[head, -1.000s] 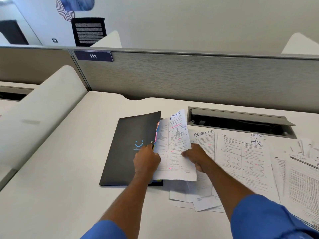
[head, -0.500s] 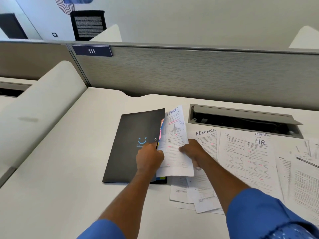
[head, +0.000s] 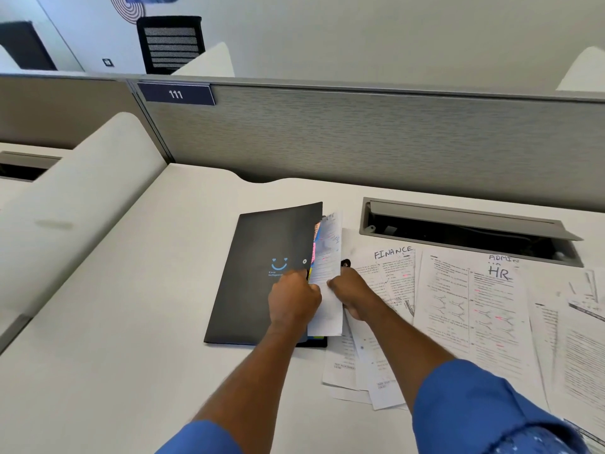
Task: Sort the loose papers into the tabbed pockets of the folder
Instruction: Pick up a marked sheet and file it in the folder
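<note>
A black tabbed folder [head: 262,276] with a blue smiley lies on the white desk, its front cover raised at the right edge so that coloured tabs [head: 315,247] show. My left hand [head: 293,299] grips that cover edge. The printed SPORTS sheet [head: 327,290], marked in pink, is partly inside the folder opening, and my right hand [head: 352,293] holds its right edge. To the right lie a sheet headed FINANCE [head: 393,273] and one headed ADMIN HR [head: 468,309].
More loose papers [head: 360,371] stick out under my right forearm, and others [head: 576,339] spread to the far right. An open grey cable tray [head: 465,231] is set in the desk behind them. A grey partition [head: 360,136] closes the back.
The SPORTS sheet has slid left into the folder opening, so much less of it shows. My right hand moved left with it, toward my left hand.
</note>
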The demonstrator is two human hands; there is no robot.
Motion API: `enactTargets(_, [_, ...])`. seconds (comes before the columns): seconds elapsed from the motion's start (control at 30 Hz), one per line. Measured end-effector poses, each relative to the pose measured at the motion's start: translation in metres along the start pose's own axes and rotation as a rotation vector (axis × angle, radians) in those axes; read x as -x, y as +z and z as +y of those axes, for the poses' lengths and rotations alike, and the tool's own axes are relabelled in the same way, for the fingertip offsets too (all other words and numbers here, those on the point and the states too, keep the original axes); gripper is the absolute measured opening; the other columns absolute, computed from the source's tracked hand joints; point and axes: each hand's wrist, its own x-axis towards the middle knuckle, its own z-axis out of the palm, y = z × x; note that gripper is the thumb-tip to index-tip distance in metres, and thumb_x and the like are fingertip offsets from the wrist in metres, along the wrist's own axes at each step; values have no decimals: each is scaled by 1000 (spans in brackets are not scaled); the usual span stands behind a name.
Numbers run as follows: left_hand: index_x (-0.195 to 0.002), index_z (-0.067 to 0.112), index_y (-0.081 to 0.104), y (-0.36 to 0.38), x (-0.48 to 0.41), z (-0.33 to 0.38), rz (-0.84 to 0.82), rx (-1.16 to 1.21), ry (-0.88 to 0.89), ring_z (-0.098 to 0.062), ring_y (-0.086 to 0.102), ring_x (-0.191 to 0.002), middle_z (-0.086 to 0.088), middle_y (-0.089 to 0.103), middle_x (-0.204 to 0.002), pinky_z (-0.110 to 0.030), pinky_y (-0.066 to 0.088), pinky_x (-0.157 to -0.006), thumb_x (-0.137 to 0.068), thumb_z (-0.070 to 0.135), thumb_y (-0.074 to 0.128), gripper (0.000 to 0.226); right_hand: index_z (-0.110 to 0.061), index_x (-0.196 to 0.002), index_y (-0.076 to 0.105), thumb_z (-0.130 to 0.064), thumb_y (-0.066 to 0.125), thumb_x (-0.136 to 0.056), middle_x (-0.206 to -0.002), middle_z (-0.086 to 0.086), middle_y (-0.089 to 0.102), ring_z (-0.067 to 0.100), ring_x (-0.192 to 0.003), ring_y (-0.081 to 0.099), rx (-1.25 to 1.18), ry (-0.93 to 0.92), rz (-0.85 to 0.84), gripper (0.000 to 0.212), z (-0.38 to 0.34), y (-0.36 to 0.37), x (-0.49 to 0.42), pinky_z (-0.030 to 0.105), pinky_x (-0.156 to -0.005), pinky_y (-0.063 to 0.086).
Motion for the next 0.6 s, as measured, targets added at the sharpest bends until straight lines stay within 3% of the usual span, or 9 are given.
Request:
enactTargets(0.2, [-91, 16, 63, 7, 1, 6, -11, 13, 31, -34, 60, -80, -8, 65, -92, -29, 42, -62, -81, 26, 50, 19, -13, -112, 69, -6, 49, -88, -109, 15, 72, 34, -99, 69, 6, -9, 14, 32, 2, 3, -5, 51, -91, 57])
enactTargets(0.3, [-88, 15, 61, 8, 0, 6, -8, 3, 37, -31, 57, -75, -7, 65, -92, -29, 40, -60, -81, 24, 48, 17, -16, -92, 69, -2, 50, -86, -109, 15, 72, 35, -97, 69, -63, -10, 124, 24, 6, 2, -8, 51, -91, 56])
enactTargets(0.43, [-89, 15, 61, 10, -1, 4, -2, -7, 35, -22, 48, -67, -5, 65, -92, -27, 37, -55, -82, 24, 48, 17, -5, -104, 68, 4, 47, -82, -106, 13, 71, 33, -97, 66, 83, -51, 264, 31, 7, 3, -9, 41, -84, 57])
enactTargets(0.53, [-93, 15, 63, 12, -2, 4, 5, -18, 41, -20, 46, -67, -5, 65, -91, -27, 35, -56, -82, 25, 49, 20, -6, -104, 69, 3, 48, -83, -103, 12, 71, 29, -92, 64, 172, -81, 219, 32, 6, 9, -10, 30, -70, 51])
enactTargets(0.6, [-93, 15, 64, 12, -3, 6, 8, -14, 44, -20, 46, -67, -6, 65, -90, -27, 35, -58, -83, 25, 49, 20, -7, -109, 67, 2, 47, -84, -104, 12, 70, 27, -92, 64, 146, -92, 154, 33, 3, 13, -12, 30, -71, 51])
